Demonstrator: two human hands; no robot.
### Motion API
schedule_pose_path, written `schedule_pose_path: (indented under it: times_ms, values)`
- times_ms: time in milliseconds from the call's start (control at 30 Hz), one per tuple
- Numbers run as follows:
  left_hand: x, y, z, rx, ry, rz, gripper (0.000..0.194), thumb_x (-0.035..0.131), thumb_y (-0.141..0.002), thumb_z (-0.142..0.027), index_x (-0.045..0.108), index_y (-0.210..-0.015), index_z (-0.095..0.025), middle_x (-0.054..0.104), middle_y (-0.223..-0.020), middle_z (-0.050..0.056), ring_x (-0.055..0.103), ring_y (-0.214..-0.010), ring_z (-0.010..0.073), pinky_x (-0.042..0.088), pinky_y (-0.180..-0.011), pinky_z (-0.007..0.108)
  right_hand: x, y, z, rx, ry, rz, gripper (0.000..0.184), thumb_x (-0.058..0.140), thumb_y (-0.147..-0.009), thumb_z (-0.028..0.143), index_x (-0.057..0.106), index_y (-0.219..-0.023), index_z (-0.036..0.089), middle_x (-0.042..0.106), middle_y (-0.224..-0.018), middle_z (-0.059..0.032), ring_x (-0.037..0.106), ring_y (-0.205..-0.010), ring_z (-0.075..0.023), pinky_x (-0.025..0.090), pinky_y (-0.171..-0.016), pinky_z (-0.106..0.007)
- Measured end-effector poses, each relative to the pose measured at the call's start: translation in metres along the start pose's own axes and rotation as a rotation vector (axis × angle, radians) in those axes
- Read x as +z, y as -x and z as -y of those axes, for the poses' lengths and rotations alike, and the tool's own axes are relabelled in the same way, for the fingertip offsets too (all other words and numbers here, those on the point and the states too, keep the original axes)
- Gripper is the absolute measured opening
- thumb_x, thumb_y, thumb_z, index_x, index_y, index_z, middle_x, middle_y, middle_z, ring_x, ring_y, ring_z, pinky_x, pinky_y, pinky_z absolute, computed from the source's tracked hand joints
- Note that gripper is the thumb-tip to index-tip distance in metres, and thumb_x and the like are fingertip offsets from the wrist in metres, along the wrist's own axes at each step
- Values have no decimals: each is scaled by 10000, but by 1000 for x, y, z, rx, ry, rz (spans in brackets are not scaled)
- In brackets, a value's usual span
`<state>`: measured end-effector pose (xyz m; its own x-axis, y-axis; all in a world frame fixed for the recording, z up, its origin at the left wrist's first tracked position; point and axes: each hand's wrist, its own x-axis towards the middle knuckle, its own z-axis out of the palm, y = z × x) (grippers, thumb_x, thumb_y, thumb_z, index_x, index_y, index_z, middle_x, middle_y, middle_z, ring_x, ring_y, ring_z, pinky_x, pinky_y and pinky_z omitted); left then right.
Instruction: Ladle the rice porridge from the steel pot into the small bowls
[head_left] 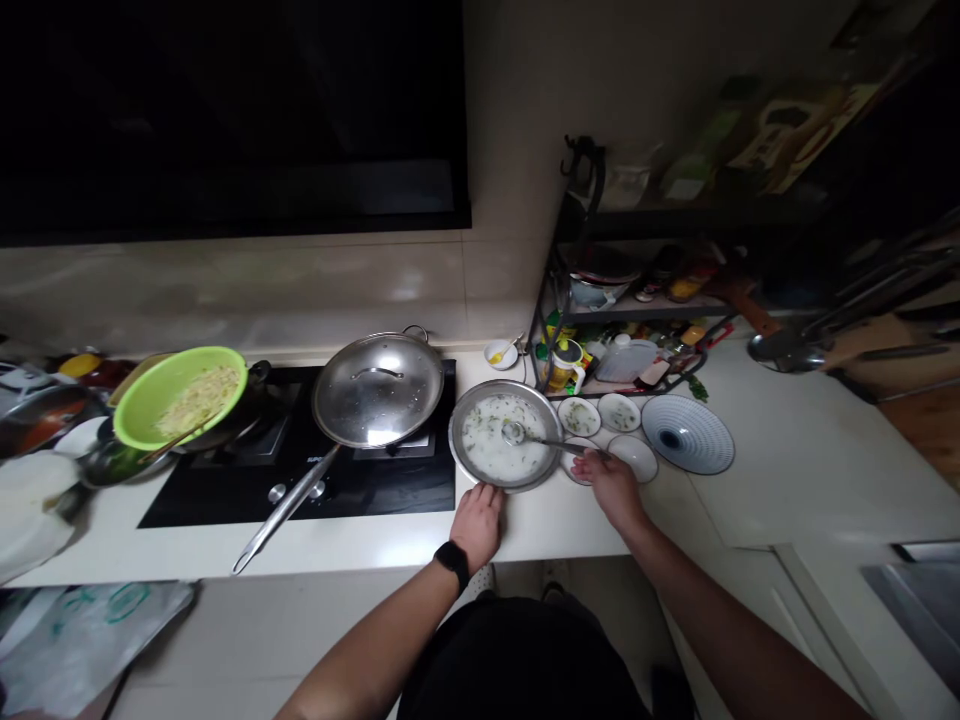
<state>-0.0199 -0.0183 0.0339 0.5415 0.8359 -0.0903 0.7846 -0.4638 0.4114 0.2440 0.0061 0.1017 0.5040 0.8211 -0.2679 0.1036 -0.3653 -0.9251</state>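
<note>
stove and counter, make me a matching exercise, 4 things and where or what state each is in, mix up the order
Things:
1. left hand
2. right hand
3. green bowl
4. steel lid

Places or states:
A. on a pan on the black cooktop
B. holding the handle of the spoon
C. holding pale shredded food
D. at the front rim of the steel bowl

Pairs: 1D, 2B, 3C, 4A

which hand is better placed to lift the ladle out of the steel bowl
Right, probably: the right hand grips the handle of the metal ladle, whose head sits in the steel bowl. The left hand is at the bowl's near rim, holding no utensil, and seems better left steadying it.
</note>
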Motion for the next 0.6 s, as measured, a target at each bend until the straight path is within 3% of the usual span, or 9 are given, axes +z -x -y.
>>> schedule_pose_path:
  times_ms: [267, 600]
  values:
    - [-1, 3, -12, -72, 10, -18, 575, 502, -817, -94, 557, -1387, -144, 570, -1342, 162, 460, -1271, 315, 402, -1076, 445, -15, 4, 5, 7, 6, 18, 478, 679, -759, 629, 721, -629, 171, 765, -680, -122, 733, -603, -240, 599, -631, -339]
    - [6, -1, -20, -150, 41, -67, 579, 530, -762, -74, 585, -1333, -154, 578, -1299, 156, 472, -1255, 306, 439, -1049, 432, -31, -10, 7, 49, -92, 64, 475, 718, -727, 623, 716, -633, 157, 756, -663, -135, 724, -566, -240, 612, -588, -342]
